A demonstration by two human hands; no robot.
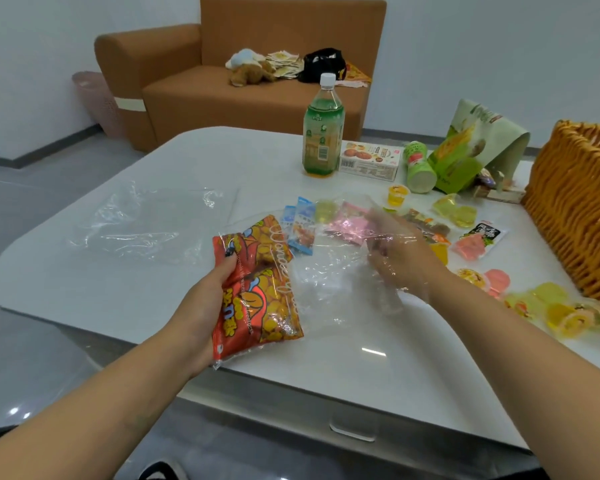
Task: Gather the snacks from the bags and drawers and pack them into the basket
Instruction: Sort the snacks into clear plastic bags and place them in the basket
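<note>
Hands [201, 299] around red snack packet [253, 289]

white table [118, 258], bottle [323, 133], seemingly jelly cups [398, 195]

Brown sofa [257, 95] bearing plush toy [250, 69] and black bag [323, 64]; pink perforated bin [96, 100] beside it; white surface [84, 271].

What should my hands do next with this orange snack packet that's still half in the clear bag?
Probably slide the orange snack packet fully clear of the clear plastic bag. Your left hand grips the packet, still partly wrapped in the film, while your right hand sits inside the bag. Once free, it can go toward the wicker basket at the table's right.
</note>
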